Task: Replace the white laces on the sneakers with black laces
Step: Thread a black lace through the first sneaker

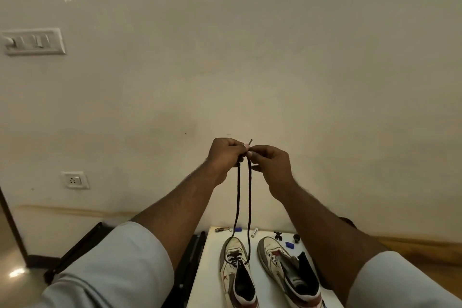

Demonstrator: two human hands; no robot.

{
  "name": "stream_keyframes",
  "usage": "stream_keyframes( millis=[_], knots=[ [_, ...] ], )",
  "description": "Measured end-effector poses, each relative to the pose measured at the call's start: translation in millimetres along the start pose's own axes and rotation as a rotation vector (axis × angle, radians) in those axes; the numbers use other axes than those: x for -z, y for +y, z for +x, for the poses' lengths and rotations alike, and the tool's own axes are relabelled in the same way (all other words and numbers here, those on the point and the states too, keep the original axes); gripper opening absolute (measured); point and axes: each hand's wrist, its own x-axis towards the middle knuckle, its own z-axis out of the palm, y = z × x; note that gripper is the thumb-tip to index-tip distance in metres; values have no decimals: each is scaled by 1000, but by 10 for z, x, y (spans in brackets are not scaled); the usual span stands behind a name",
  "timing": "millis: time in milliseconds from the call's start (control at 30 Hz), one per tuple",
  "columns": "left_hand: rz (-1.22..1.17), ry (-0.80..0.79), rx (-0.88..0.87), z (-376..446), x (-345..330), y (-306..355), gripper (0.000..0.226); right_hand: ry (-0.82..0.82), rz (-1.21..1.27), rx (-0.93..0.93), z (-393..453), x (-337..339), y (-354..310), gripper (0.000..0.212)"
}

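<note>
Two worn white sneakers stand side by side on a small white table (210,270). The left sneaker (236,272) has a black lace (249,207) threaded through its lower eyelets. Both strands of that lace rise taut to my hands, held high in front of the wall. My left hand (225,155) and my right hand (271,165) pinch the two lace ends together, fingertips touching, with one tip poking up above them. The right sneaker (287,270) shows no lace in its eyelets, and its tongue lies open.
Small items lie along the table's far edge: a blue cap (237,229), a white tube (254,232), a second blue piece (290,245) and dark small parts (278,235). A black chair frame (190,257) stands left of the table. Wall sockets are on the left.
</note>
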Motion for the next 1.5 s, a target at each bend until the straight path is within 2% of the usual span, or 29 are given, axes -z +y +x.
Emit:
stream_keyframes(
  millis=[67, 133, 233, 367, 433, 500, 633, 767, 833, 900, 967, 1000, 1067, 1133, 1233, 1333, 1400, 1500],
  knots=[
    [-56, 48, 29, -26, -31, -32, 9, 36, -24, 20, 6, -28, 22, 5],
    [-126, 124, 66, -42, -58, -41, 5, 55, -157, 121, 14, -70, 72, 7],
    [-189, 225, 131, -17, -92, -53, 30, 21, -539, 387, 12, -100, 159, 13],
    [-99, 172, 229, -23, -87, 5, 27, -89, -823, 665, 37, -32, 194, 11],
    [-42, 132, 290, -4, -60, 42, 19, -135, -839, 697, 50, 7, 194, 6],
    [-27, 111, 366, 54, -8, 40, 20, -143, -789, 648, 62, 18, 200, 6],
    [-57, 117, 452, 115, 60, -9, 46, -96, -645, 503, 46, -15, 216, 15],
    [-90, 115, 435, 47, 46, -23, 49, -127, -636, 434, 24, -80, 177, 41],
    [-102, 104, 394, 31, 47, -33, 48, -124, -651, 400, 24, -83, 160, 37],
    [-99, 106, 271, 34, 61, -55, 38, -106, -632, 329, 28, -76, 140, 24],
    [145, 190, 8, 38, 98, -110, 16, -72, -552, 197, 65, -68, 133, 14],
    [345, 208, -113, 33, 126, -164, 16, -56, -488, 116, 78, -61, 131, 13],
    [734, 132, -196, 26, 147, -290, 42, -38, -328, -25, 101, -51, 124, 17],
    [821, 12, -148, -16, 147, -393, 50, -38, -202, -129, 88, -51, 128, 20],
    [610, -66, -202, -77, 163, -505, 28, -77, -137, -225, 32, -83, 163, 18],
    [587, -175, -181, -123, 291, -578, 23, -51, -140, -269, -15, -41, 300, 19],
    [799, -304, -68, -171, 465, -711, 20, 76, -126, -294, -19, 82, 436, 21],
    [1373, -505, 207, -282, 886, -1139, 17, 358, 43, -389, 2, 393, 656, 24]
  ],
)
